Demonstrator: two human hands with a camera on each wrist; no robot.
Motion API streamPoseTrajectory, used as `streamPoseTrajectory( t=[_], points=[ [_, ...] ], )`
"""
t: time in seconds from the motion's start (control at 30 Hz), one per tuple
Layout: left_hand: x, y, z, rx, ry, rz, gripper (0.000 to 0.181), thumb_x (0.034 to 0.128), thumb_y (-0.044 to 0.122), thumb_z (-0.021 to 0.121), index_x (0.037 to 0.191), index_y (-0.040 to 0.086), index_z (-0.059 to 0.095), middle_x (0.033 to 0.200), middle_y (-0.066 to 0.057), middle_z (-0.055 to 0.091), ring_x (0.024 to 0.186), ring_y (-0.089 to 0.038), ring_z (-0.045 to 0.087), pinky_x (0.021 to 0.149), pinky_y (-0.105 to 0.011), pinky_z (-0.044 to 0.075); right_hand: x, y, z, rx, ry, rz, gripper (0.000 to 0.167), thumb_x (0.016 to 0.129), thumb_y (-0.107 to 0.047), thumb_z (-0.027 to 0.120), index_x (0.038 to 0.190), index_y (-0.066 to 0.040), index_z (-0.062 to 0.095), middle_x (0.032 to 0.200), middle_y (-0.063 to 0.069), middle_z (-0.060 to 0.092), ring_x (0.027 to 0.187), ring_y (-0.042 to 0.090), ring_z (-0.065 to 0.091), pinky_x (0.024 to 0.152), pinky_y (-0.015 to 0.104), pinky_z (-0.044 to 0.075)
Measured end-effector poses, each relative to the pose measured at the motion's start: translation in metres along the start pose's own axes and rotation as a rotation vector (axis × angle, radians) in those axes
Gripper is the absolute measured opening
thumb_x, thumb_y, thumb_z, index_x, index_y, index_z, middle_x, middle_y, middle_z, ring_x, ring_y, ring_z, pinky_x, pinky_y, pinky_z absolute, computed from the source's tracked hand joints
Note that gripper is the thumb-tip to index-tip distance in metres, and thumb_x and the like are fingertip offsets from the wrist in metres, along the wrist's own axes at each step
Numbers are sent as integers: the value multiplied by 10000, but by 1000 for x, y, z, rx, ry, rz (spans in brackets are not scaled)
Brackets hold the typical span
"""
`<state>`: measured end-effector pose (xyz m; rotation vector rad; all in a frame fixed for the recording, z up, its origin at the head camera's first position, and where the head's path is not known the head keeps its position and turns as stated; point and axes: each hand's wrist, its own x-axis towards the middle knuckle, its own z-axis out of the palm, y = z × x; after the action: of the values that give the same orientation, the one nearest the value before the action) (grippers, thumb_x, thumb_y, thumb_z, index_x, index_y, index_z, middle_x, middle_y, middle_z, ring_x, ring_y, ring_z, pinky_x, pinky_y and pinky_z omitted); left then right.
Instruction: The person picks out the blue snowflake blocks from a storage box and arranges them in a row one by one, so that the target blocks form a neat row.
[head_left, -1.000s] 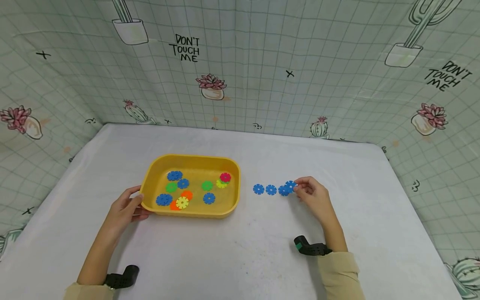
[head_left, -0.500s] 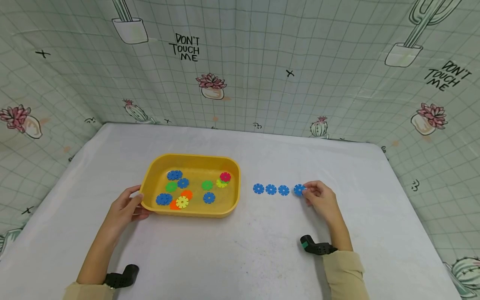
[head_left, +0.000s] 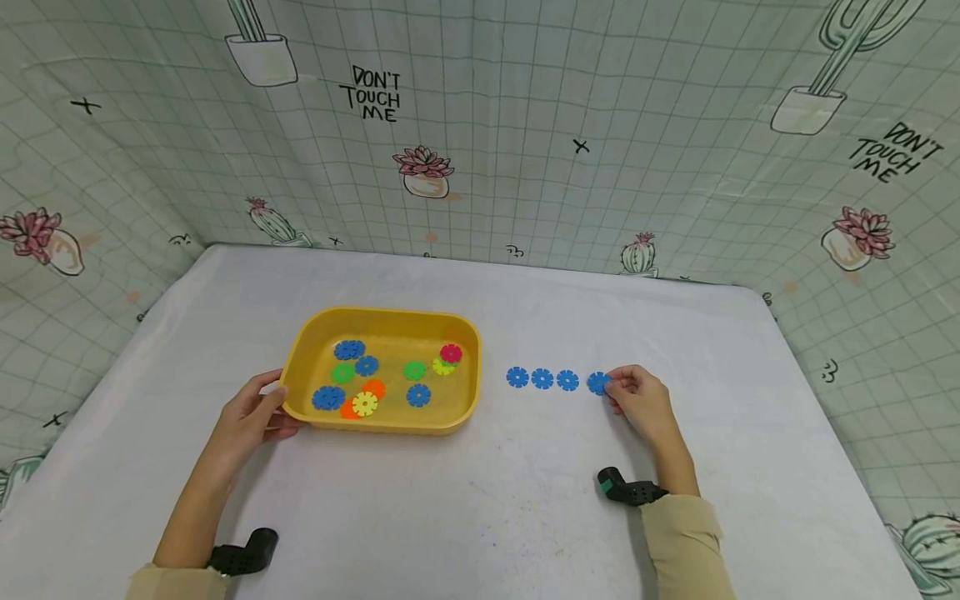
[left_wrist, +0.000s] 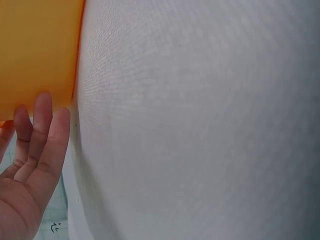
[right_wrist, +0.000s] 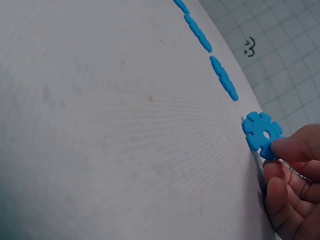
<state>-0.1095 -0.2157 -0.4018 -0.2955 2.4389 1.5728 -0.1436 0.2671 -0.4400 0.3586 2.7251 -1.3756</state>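
In the head view, my left hand [head_left: 253,410] holds the yellow tray [head_left: 300,354] at its left end, thumb at the rim. Its fingertips touch the tray's outer wall [left_wrist: 42,55] in the left wrist view. My right hand [head_left: 641,402] pinches a blue snowflake disc [head_left: 597,382] between thumb and fingers. That blue disc [right_wrist: 257,131] is tilted up in the right wrist view, near the tabletop. To its left lie three blue discs in a row: one nearest the tray [head_left: 517,377], a middle one [head_left: 542,379] and one nearest the hand [head_left: 567,380].
Inside the tray are several loose discs, among them blue, a green disc [head_left: 415,371], a yellow disc [head_left: 365,405] and a red disc [head_left: 451,354]. A white cloth [head_left: 420,517] covers the table. Behind it hangs a printed grid curtain [head_left: 510,183].
My right hand has carried its blue disc to the right, off the third disc, to the row's right end, then slightly toward me. The left hand and tray stay put.
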Motion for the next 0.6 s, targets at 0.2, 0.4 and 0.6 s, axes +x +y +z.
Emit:
streamPoseTrajectory(
  t=[0.2, 0.4, 0.6],
  points=[
    [0, 0, 0, -8, -5, 5, 537, 1007, 311, 360, 1437, 5, 257, 924, -79, 543, 713, -22, 634, 685, -181, 553, 1, -4, 0, -64, -28, 13, 226, 906, -125, 570, 1047, 51, 556, 812, 82, 557, 615, 73, 533, 547, 155, 487],
    [1, -1, 0, -9, -5, 11, 540, 1006, 322, 362, 1436, 11, 263, 918, -68, 544, 712, -11, 631, 685, -179, 553, 3, -8, 0, -91, -35, 27, 201, 894, -135, 580, 988, 41, 557, 772, 75, 563, 609, 96, 531, 544, 188, 475],
    [0, -1, -1, -15, -6, 16, 539, 1005, 322, 365, 1433, 10, 267, 908, -53, 549, 715, -14, 635, 687, -181, 553, 6, -13, -1, -140, -85, 65, 232, 910, -152, 559, 1018, 54, 553, 776, 74, 575, 616, 103, 516, 541, 204, 452]
  ],
)
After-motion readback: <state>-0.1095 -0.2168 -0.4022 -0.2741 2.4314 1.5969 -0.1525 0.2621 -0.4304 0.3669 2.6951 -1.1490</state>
